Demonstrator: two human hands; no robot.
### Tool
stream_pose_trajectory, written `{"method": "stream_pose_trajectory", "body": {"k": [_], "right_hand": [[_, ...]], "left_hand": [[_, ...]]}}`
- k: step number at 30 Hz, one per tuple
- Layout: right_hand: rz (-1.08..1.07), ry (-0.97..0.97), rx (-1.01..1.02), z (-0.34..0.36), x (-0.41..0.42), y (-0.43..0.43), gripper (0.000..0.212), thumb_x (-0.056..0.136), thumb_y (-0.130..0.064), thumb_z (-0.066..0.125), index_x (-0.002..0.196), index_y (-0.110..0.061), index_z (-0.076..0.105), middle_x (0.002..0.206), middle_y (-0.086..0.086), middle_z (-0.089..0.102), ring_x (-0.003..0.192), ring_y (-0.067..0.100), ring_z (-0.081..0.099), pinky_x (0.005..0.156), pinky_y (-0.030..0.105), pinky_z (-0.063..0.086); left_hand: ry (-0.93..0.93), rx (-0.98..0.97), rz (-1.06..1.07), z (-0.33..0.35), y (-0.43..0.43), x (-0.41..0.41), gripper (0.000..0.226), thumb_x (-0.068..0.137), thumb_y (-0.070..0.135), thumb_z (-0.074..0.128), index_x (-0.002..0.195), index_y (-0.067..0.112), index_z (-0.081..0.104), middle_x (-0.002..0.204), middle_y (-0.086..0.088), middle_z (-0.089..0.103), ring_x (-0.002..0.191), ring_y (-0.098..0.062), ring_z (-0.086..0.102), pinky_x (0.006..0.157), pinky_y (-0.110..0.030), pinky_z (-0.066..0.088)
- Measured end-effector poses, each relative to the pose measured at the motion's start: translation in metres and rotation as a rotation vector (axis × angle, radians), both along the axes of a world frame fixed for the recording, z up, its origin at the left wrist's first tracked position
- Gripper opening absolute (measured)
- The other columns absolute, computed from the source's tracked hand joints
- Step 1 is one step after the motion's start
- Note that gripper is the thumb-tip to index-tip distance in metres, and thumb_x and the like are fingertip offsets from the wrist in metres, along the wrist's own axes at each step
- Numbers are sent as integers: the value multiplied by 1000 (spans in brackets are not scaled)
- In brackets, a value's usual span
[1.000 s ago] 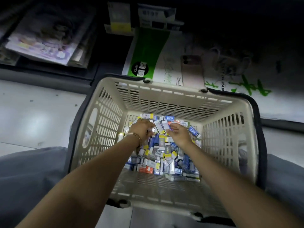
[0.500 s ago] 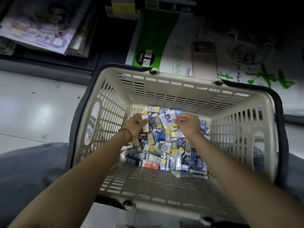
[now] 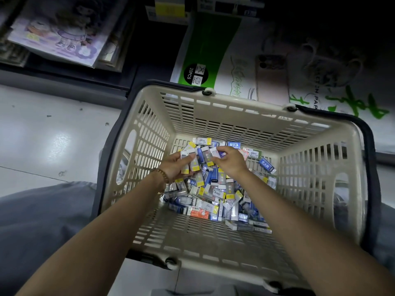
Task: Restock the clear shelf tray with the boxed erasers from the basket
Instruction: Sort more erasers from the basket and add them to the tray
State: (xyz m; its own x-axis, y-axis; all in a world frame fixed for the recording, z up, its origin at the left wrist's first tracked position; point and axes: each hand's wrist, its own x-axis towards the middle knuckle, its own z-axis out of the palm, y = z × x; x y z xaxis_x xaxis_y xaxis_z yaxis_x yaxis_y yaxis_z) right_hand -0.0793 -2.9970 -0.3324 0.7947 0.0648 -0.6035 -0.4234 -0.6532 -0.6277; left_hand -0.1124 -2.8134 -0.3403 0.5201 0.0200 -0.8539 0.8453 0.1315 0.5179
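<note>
A beige plastic basket (image 3: 252, 112) with dark handles sits on the floor between my knees. Its bottom holds a heap of small boxed erasers (image 3: 215, 195), white with yellow or blue ends. Both hands are inside the basket, raised above the heap. My left hand (image 3: 177, 165) grips a small stack of yellow-ended eraser boxes (image 3: 193, 161). My right hand (image 3: 229, 160) pinches a blue-and-white eraser box (image 3: 205, 153) right against that stack. The clear shelf tray is out of view.
A low dark shelf runs behind the basket with green-and-white paper packs (image 3: 205, 50) and illustrated books (image 3: 57, 33) at the left. White floor tiles (image 3: 49, 142) lie to the left. My grey trouser legs (image 3: 32, 221) flank the basket.
Both hands have lifted from the heap toward the far wall of the basket, carrying eraser boxes. The right hand has closed in on the left hand's stack.
</note>
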Motion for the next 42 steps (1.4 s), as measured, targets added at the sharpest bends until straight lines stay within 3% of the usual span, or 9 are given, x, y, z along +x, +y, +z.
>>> {"method": "stream_pose_trajectory", "body": {"k": [4, 9, 15, 19, 23, 30, 34, 38, 42], "right_hand": [[18, 2, -55, -8, 5, 22, 47, 81, -25, 72, 121, -8, 55, 114, 8, 59, 105, 24, 56, 86, 29, 42], [-14, -17, -83, -11, 4, 18, 14, 80, -23, 73, 86, -14, 64, 80, 3, 62, 76, 21, 55, 70, 32, 45], [-60, -51, -3, -5, 0, 14, 22, 87, -19, 65, 106, -7, 67, 93, 7, 67, 87, 23, 62, 84, 38, 51], [-208, -78, 247, 19, 8, 13, 28, 95, -19, 53, 105, 3, 65, 69, -1, 57, 57, 4, 54, 60, 21, 47], [-193, 116, 519, 39, -2, 17, 22, 89, -10, 62, 109, -1, 63, 84, 4, 64, 61, 9, 63, 58, 14, 54], [-261, 64, 402, 22, 6, 17, 25, 92, -13, 57, 113, 0, 63, 106, 10, 63, 78, 17, 65, 69, 25, 58], [-7, 78, 122, -3, 5, 23, 38, 87, -22, 66, 119, -5, 58, 107, 6, 59, 99, 21, 57, 93, 37, 48], [76, -19, -56, -10, 4, 32, 17, 86, -21, 67, 97, -7, 65, 85, 3, 58, 85, 23, 56, 84, 37, 47], [-119, -45, 189, 11, 13, 16, 26, 87, -17, 66, 110, -6, 59, 89, 7, 64, 81, 15, 62, 77, 29, 51]], "left_hand": [[13, -72, 90, 1, 4, -3, 11, 78, 22, 72, 76, 13, 67, 86, -4, 62, 70, -13, 69, 56, -24, 56], [28, -65, 56, 4, 12, -5, 31, 65, 31, 78, 39, 22, 63, 61, 6, 57, 66, -8, 68, 68, -28, 59], [40, -26, 73, 3, 16, -8, 25, 74, 32, 77, 60, 16, 61, 64, 1, 50, 72, -17, 67, 74, -36, 59], [38, -150, 89, 13, 13, -6, 17, 86, 23, 66, 92, 8, 61, 101, -9, 61, 81, -17, 66, 70, -31, 59], [22, -248, 44, 26, 3, -3, 26, 93, 35, 53, 102, 13, 63, 88, -7, 73, 76, -18, 72, 63, -26, 59], [23, -167, 58, 19, 9, -5, 14, 78, 18, 73, 82, 10, 63, 96, -5, 67, 83, -11, 67, 62, -22, 57], [60, -108, 180, 15, 14, -3, 39, 79, 28, 70, 106, 2, 60, 108, -15, 65, 82, -17, 68, 60, -24, 57], [60, -132, 160, 18, 13, -2, 49, 79, 26, 71, 118, -1, 57, 126, -17, 55, 114, -25, 57, 64, -26, 58], [50, -179, 174, 24, 9, 1, 49, 84, 18, 67, 125, -2, 49, 124, -16, 56, 118, -25, 53, 61, -27, 58]]}}
